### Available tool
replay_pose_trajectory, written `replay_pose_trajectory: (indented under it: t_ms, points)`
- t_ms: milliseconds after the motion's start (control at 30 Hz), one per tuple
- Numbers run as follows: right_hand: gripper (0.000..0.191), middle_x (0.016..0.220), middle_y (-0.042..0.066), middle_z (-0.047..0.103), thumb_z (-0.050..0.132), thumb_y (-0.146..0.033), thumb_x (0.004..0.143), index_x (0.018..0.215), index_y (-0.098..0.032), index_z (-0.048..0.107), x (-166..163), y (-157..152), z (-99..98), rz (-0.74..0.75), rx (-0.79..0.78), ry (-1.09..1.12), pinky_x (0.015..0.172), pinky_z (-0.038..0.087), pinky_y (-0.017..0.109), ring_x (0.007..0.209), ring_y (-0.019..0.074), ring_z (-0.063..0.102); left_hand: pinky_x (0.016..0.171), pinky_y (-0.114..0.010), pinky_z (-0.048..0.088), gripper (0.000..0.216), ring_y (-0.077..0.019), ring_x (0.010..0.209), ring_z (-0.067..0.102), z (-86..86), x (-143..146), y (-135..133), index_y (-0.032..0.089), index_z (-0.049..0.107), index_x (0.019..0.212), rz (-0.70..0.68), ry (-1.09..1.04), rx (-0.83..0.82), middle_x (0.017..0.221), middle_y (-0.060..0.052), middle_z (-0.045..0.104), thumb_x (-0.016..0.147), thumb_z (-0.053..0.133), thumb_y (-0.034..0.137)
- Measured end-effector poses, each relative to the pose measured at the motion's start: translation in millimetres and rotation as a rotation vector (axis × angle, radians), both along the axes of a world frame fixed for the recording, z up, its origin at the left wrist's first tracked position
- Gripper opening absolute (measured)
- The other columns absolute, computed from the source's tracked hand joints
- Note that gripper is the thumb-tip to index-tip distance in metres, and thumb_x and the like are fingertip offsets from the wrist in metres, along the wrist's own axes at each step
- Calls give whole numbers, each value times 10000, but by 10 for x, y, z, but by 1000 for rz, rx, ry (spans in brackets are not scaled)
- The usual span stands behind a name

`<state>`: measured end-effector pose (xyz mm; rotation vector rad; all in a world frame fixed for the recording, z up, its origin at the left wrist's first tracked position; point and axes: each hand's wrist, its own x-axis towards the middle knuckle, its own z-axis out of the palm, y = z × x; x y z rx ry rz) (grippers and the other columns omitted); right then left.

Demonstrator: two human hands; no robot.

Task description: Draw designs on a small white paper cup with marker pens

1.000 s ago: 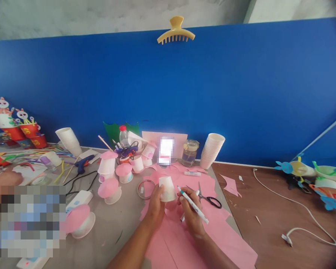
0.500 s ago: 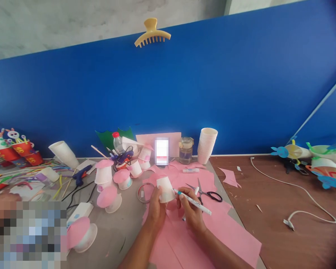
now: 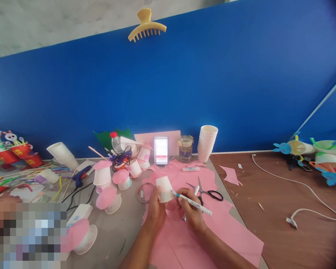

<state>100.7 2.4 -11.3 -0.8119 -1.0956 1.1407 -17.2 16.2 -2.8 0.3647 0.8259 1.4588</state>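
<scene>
My left hand [image 3: 156,209] is closed around a white paper cup [image 3: 164,186], which is held upside down and slightly tilted over pink paper [image 3: 181,246]. In my right hand [image 3: 193,209] is a white marker pen [image 3: 197,206] with a teal band, gripped like a writing tool. Its tip points at the cup's right side, near the rim; whether it touches I cannot tell. Just right of that hand lie scissors [image 3: 209,193] with black handles, blades apart. A roll of tape [image 3: 145,192] rests left of the cup.
Several cups with pink paper tops [image 3: 107,198] stand to the left, near a blue glue gun [image 3: 80,175]. Stacked paper cups [image 3: 207,144], a glass jar [image 3: 185,148] and a lit phone [image 3: 160,150] stand at the back. Another person's hand [image 3: 5,203] is at far left. A white cable [image 3: 302,186] lies right.
The pen tip has shifted slightly left, closer over the cup's side. My left hand keeps its hold on the cup. The camera view has tilted a little.
</scene>
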Motion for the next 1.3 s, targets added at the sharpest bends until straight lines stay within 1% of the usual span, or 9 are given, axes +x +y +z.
replay_pose_trajectory:
  t_ms: [300, 433, 633, 833, 1000, 1133, 1300]
  points:
    - [179, 541, -45, 485, 587, -375, 823, 832, -199, 616, -8, 12, 12, 21, -2, 23, 437, 384, 229, 468, 115, 443, 627, -275, 438, 287, -157, 621, 589, 74, 16, -14, 162, 625, 715, -11, -27, -9, 645, 1, 646, 674, 749, 417]
    - [178, 551, -44, 491, 599, -371, 823, 844, -196, 619, -4, 10, -7, 35, 0, 34, 457, 386, 228, 479, 110, 447, 627, -285, 443, 287, -166, 624, 601, 73, 14, -7, 166, 627, 715, -4, -34, -12, 647, -3, 656, 653, 760, 413]
    - [203, 559, -38, 512, 605, -391, 822, 856, -191, 619, -6, 13, -34, 50, -28, 59, 456, 381, 223, 489, 111, 457, 617, -298, 439, 246, -175, 621, 602, 110, 33, -21, 181, 624, 702, 5, -7, 9, 606, 4, 639, 678, 742, 396]
    - [226, 542, -35, 519, 610, -411, 805, 836, -187, 620, -23, 4, -12, 36, -16, 53, 442, 378, 229, 461, 112, 452, 615, -279, 429, 261, -135, 571, 565, 150, 49, -28, 167, 621, 693, 40, -51, -4, 616, 18, 645, 647, 771, 375]
    - [216, 603, -12, 570, 607, -398, 809, 835, -185, 627, -12, 7, -3, 27, 5, 31, 471, 411, 245, 484, 115, 478, 622, -275, 423, 272, -131, 572, 556, 131, 46, -30, 168, 618, 687, 38, -40, -4, 610, 20, 634, 658, 767, 394]
    - [203, 604, -13, 567, 601, -385, 807, 828, -185, 632, -4, 24, -14, 11, 7, 26, 471, 408, 245, 485, 115, 478, 631, -277, 428, 282, -137, 582, 564, 88, 33, -14, 165, 624, 689, 17, -43, 12, 623, 8, 641, 648, 774, 400]
    - [183, 633, -6, 583, 595, -365, 792, 813, -186, 627, -2, 28, -28, 24, -17, 11, 463, 400, 242, 492, 117, 479, 641, -288, 444, 304, -172, 642, 609, 83, 29, -12, 156, 641, 731, 5, -9, 9, 652, -14, 653, 673, 741, 436]
